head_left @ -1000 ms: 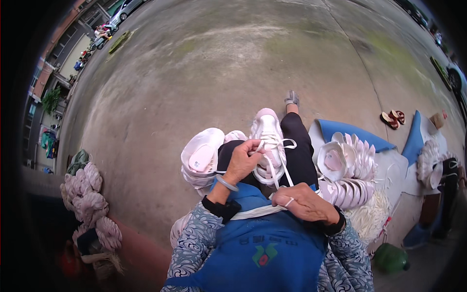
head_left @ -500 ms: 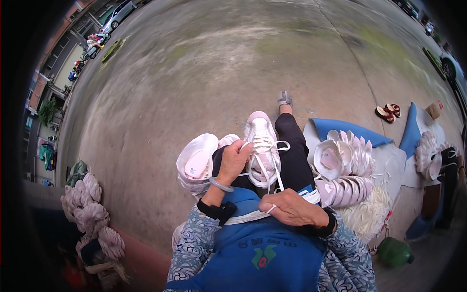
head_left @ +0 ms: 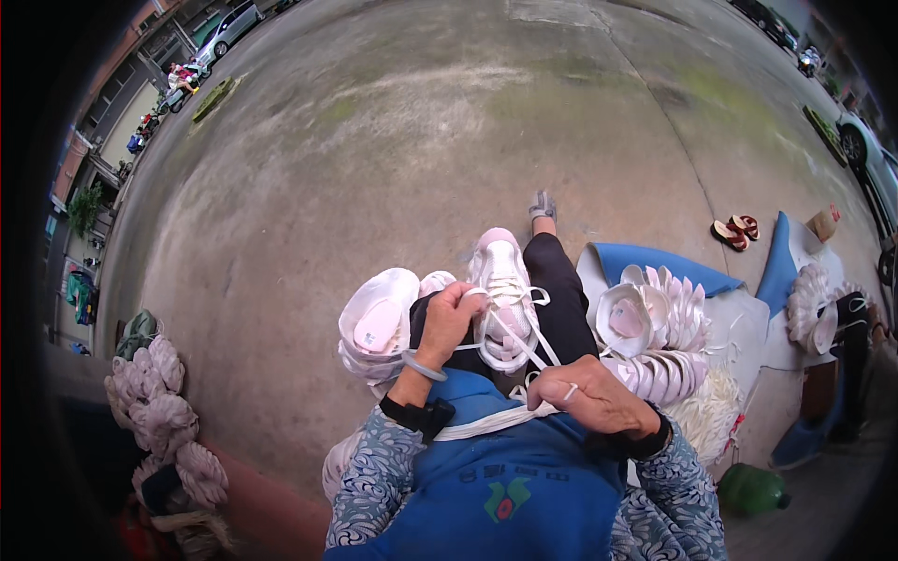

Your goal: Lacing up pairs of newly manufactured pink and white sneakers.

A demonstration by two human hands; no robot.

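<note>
A pink and white shoe upper (head_left: 496,266) lies across my lap, its toe pointing away from me and white laces threaded through its middle. My left hand (head_left: 447,323) is at its left side, thumb and fingers pinched on a white shoelace (head_left: 475,292). Nearer to me and to the right, my right hand (head_left: 594,395) is closed, with a white lace end poking out between its fingers. A stretch of lace runs from the shoe's opening toward that hand. More white laces (head_left: 482,425) lie in a bundle over my blue apron (head_left: 524,467).
Nested shoe uppers (head_left: 379,309) rest by my left leg. On the right are rows of uppers (head_left: 655,323), a heap of white laces (head_left: 697,407), blue sheeting (head_left: 664,262), sandals (head_left: 734,232) and a green bottle (head_left: 753,489). Bundled uppers (head_left: 154,393) stand at far left.
My right hand has moved up and to the right, away from the apron's middle, with the lace. The left hand stays by the shoe, still pinching. The whole view has shifted slightly.
</note>
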